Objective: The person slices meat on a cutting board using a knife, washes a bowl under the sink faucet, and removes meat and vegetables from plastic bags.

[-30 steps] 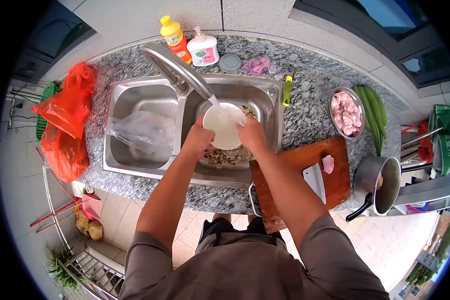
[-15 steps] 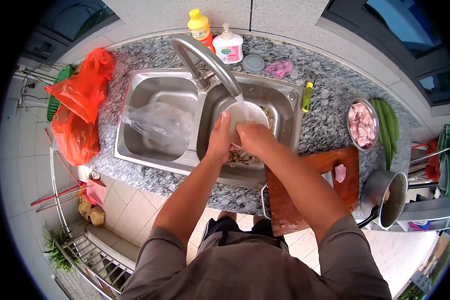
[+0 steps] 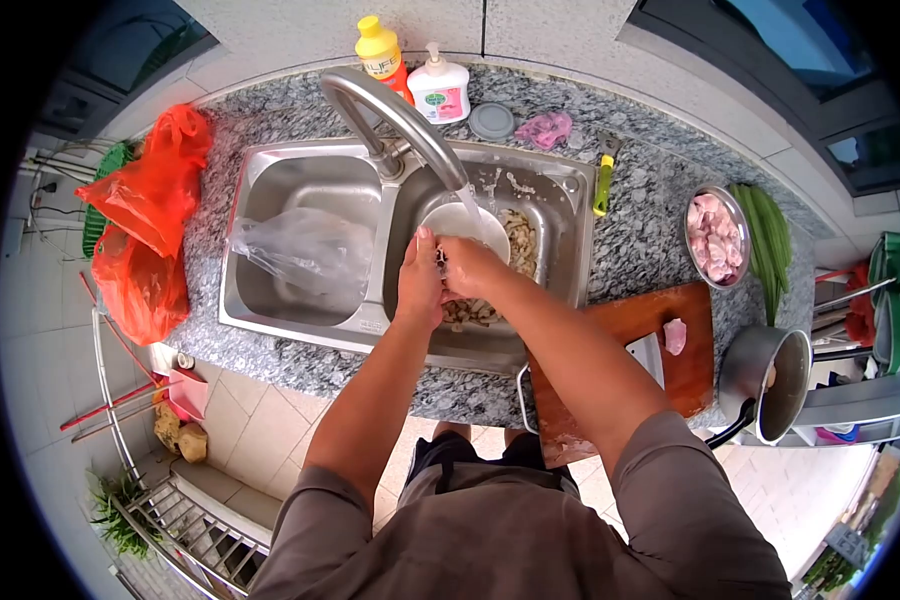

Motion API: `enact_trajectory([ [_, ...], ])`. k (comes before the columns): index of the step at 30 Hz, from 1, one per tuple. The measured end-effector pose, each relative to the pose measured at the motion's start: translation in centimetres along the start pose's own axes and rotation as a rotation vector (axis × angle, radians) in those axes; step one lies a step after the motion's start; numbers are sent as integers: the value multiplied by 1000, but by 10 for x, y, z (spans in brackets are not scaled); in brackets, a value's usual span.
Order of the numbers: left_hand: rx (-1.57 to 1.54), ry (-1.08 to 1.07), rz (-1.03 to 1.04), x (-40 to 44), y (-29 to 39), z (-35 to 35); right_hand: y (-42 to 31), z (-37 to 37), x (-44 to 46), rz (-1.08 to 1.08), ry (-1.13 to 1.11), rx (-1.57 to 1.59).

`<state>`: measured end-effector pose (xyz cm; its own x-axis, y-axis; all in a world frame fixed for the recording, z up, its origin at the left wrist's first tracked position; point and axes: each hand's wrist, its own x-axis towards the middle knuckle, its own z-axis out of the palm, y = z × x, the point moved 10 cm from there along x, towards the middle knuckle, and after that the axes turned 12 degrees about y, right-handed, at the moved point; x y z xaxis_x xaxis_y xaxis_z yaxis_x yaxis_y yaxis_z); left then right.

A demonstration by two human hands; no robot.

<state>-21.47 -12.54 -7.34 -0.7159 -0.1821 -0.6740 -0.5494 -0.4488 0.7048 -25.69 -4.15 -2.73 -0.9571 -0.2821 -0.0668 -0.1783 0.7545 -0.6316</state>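
Observation:
A white bowl [image 3: 475,222] is under the running faucet [image 3: 410,125], in the right basin of the steel sink [image 3: 372,318]. My left hand [image 3: 421,285] grips the bowl's near left side, thumb up along the rim and the other fingers mostly hidden. Close beside it, my right hand [image 3: 473,270] is curled at the bowl's near edge. A small dark bit shows between the hands; I cannot make out what the right fingers hold. Pale brown chopped pieces [image 3: 519,240] lie in the basin around and below the bowl.
A clear plastic bag [image 3: 305,250] lies in the left basin. Right of the sink are a cutting board [image 3: 610,400] with a cleaver [image 3: 647,357], a bowl of raw meat [image 3: 717,240], green vegetables [image 3: 767,250] and a pot [image 3: 760,375]. Red bags [image 3: 145,230] stand left.
The view has shifted slightly. My hands have drawn closer together at the bowl's near edge, and the right hand has turned. Water now splashes at the basin's back wall.

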Motion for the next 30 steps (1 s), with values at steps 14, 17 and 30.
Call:
enact_trajectory([
  [14, 209, 152, 217, -17, 21, -7, 82, -15, -5, 480, 242, 124],
  [17, 189, 113, 149, -24, 31, 5, 72, -49, 7, 452, 285, 81],
  [30, 279, 54, 58, -30, 29, 4, 65, -47, 18, 202, 196, -182],
])
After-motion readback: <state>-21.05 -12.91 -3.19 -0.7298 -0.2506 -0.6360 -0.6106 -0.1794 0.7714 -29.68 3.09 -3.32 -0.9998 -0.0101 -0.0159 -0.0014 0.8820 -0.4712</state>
